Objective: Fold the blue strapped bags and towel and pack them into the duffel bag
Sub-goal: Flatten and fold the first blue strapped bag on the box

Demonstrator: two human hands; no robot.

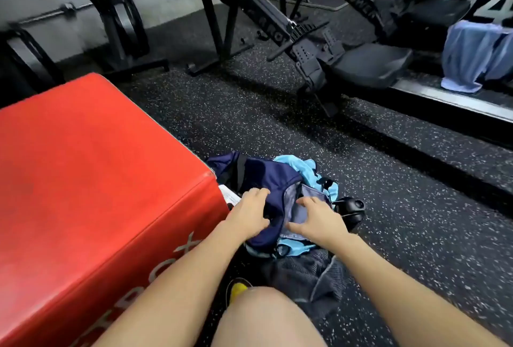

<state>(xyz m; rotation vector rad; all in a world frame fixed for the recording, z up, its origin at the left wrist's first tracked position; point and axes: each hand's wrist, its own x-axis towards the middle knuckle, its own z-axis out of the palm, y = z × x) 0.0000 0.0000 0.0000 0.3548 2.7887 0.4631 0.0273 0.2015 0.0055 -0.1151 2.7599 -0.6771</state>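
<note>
- Head view: my left hand [251, 214] lies on the navy bag [263, 177] with its fingers curled over a fold of the cloth, while my right hand [316, 220] presses down with fingers spread on the greyish inner panel beside it.
- The light blue bag [299, 165] is bunched under and behind the navy one; a dark grey towel [308, 274] lies crumpled just below, near my knee.
- I cannot make out the duffel bag for certain.
- Risk, as I judge it: the two bags are tangled — straps and the black buckle [327, 183] could catch and drag the wrong one, spoiling the fold.
- Around me: the red box [97, 180] crowds the pile's left edge, and a black round object [351, 209] touches its right side — little room to spread cloth flat.
- Well apart, a pale blue cloth [472, 55] hangs over the rowing machine [369, 65].
</note>
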